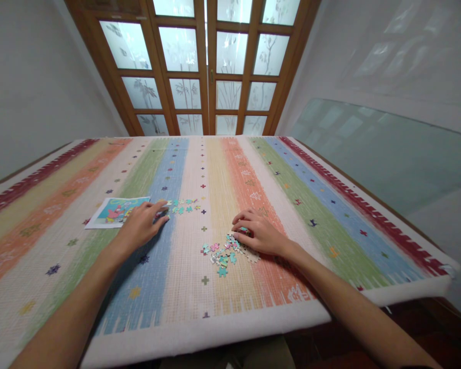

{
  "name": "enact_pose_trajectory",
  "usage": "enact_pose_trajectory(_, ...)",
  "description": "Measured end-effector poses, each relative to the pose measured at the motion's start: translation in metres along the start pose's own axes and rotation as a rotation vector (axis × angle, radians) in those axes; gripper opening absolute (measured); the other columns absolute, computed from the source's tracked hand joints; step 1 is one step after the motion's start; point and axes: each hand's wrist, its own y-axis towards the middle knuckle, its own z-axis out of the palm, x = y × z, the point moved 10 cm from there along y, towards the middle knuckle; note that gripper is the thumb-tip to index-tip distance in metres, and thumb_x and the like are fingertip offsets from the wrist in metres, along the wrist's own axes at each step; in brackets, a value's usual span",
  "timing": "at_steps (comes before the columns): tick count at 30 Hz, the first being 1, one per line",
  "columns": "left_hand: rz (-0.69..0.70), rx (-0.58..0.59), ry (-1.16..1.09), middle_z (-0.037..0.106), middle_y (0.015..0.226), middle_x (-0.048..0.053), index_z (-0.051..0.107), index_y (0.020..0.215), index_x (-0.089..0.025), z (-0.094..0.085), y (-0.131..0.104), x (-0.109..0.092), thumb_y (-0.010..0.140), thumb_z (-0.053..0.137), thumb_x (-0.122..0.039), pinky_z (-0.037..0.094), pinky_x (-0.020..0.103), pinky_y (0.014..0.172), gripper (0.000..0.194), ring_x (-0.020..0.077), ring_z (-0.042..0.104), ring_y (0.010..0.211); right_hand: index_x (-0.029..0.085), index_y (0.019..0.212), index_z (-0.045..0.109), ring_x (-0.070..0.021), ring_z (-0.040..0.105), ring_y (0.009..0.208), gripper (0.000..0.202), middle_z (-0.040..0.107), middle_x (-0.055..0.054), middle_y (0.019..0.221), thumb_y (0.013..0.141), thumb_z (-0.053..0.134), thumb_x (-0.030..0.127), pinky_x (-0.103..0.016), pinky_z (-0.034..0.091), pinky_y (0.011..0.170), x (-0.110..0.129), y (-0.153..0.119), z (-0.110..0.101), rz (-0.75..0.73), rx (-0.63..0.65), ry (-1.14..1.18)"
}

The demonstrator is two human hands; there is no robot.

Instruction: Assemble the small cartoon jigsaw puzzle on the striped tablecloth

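The loose pile of jigsaw pieces lies toward the near edge of the desk, right of its middle. The right hand is at the far right side of this pile, its fingers bent and the thumb low over the pieces; whether the fingertips are closed on one cannot be told. The rows of jigsaw pieces lie farther from the near edge, just beyond the fingertips of the left hand. That hand's thumb and index finger stand apart, with the palm side down over the right part of the picture card.

The pieces are small, flat and knobbed, mostly turquoise with touches of pink, and some show a plain beige face. They overlap in the pile and lie flat in the rows. The picture card is a thin rectangle with a white border and a bright cartoon print.

A woven-looking cloth covers the desk, striped in orange, yellow, green, blue, white and dark red, with small crosses, stars and animal figures. Beyond the far edge stand wooden doors with frosted, plant-patterned panes, between pale walls. A glassy greenish panel runs along the right side.
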Motion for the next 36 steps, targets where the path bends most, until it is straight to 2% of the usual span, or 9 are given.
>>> enact_pose_trajectory(9, -0.014, -0.01, -0.035, 0.074, 0.106, 0.013, 0.069, 0.125, -0.022, -0.007, 0.002, -0.005, 0.093, 0.055, -0.041, 0.055, 0.05, 0.091, 0.04, 0.0341, 0.067, 0.101, 0.02, 0.093, 0.073, -0.0258, 0.06, 0.105, 0.02, 0.071, -0.01, 0.105, 0.102, 0.055, 0.02, -0.046, 0.051, 0.095, -0.003, 0.0, 0.0, -0.003, -0.034, -0.02)
enact_pose_trajectory(13, 0.01, -0.08, -0.088, 0.074, 0.111, 0.011, 0.07, 0.121, -0.022, -0.02, 0.003, -0.022, 0.097, 0.052, -0.042, 0.054, 0.048, 0.095, 0.037, 0.0315, 0.067, 0.104, 0.02, 0.094, 0.071, -0.0264, 0.06, 0.105, 0.02, 0.071, -0.011, 0.106, 0.103, 0.053, 0.023, -0.047, 0.051, 0.095, -0.008, 0.0, -0.001, 0.033, -0.053, -0.014)
enact_pose_trajectory(16, 0.133, -0.123, -0.166, 0.075, 0.112, 0.009, 0.068, 0.124, -0.023, -0.023, 0.001, -0.055, 0.101, 0.052, -0.039, 0.053, 0.048, 0.096, 0.033, 0.0293, 0.067, 0.104, 0.021, 0.093, 0.069, -0.0252, 0.061, 0.103, 0.02, 0.072, -0.011, 0.104, 0.104, 0.052, 0.023, -0.046, 0.05, 0.095, -0.005, 0.001, -0.004, 0.039, -0.056, 0.054)
enact_pose_trajectory(19, 0.35, -0.175, -0.263, 0.076, 0.112, 0.009, 0.065, 0.127, -0.021, -0.023, -0.009, -0.106, 0.104, 0.052, -0.033, 0.053, 0.048, 0.096, 0.029, 0.0265, 0.067, 0.101, 0.022, 0.092, 0.067, -0.0234, 0.063, 0.1, 0.019, 0.072, -0.009, 0.102, 0.104, 0.052, 0.024, -0.044, 0.05, 0.095, 0.001, 0.003, -0.006, 0.042, -0.057, 0.166)
enact_pose_trajectory(22, 0.49, -0.186, -0.323, 0.075, 0.11, 0.01, 0.063, 0.13, -0.02, -0.018, -0.02, -0.149, 0.104, 0.059, -0.031, 0.055, 0.044, 0.09, 0.029, 0.0245, 0.066, 0.098, 0.022, 0.092, 0.066, -0.0221, 0.064, 0.099, 0.017, 0.072, -0.007, 0.101, 0.104, 0.054, 0.025, -0.042, 0.05, 0.095, 0.007, 0.005, -0.006, 0.063, -0.051, 0.263)
enact_pose_trajectory(24, 0.555, -0.184, -0.349, 0.074, 0.11, 0.01, 0.061, 0.132, -0.02, -0.016, -0.026, -0.171, 0.102, 0.063, -0.031, 0.055, 0.042, 0.087, 0.032, 0.0239, 0.066, 0.098, 0.023, 0.091, 0.065, -0.0214, 0.064, 0.099, 0.017, 0.072, -0.007, 0.101, 0.104, 0.054, 0.026, -0.042, 0.049, 0.096, 0.011, 0.006, -0.005, 0.066, -0.036, 0.306)
enact_pose_trajectory(26, 0.589, -0.195, -0.366, 0.073, 0.108, 0.009, 0.061, 0.131, -0.02, -0.016, -0.03, -0.183, 0.102, 0.065, -0.032, 0.055, 0.04, 0.084, 0.032, 0.0227, 0.065, 0.094, 0.023, 0.091, 0.065, -0.0209, 0.064, 0.1, 0.018, 0.072, -0.006, 0.101, 0.104, 0.055, 0.026, -0.041, 0.048, 0.098, 0.016, 0.006, -0.003, 0.061, -0.015, 0.329)
enact_pose_trajectory(32, 0.588, -0.269, -0.404, 0.071, 0.098, 0.007, 0.063, 0.123, -0.02, -0.018, -0.033, -0.186, 0.101, 0.066, -0.026, 0.054, 0.035, 0.077, 0.022, 0.0203, 0.063, 0.088, 0.023, 0.091, 0.065, -0.0199, 0.064, 0.1, 0.017, 0.072, -0.005, 0.102, 0.104, 0.055, 0.024, -0.04, 0.05, 0.097, 0.024, 0.007, 0.006, 0.042, 0.032, 0.325)
enact_pose_trajectory(36, 0.578, -0.267, -0.414, 0.07, 0.095, 0.006, 0.065, 0.119, -0.02, -0.017, -0.033, -0.185, 0.102, 0.064, -0.023, 0.054, 0.034, 0.076, 0.017, 0.0194, 0.063, 0.086, 0.023, 0.091, 0.066, -0.0195, 0.064, 0.102, 0.018, 0.073, -0.005, 0.103, 0.104, 0.054, 0.022, -0.04, 0.05, 0.097, 0.023, 0.008, 0.005, 0.04, 0.058, 0.298)
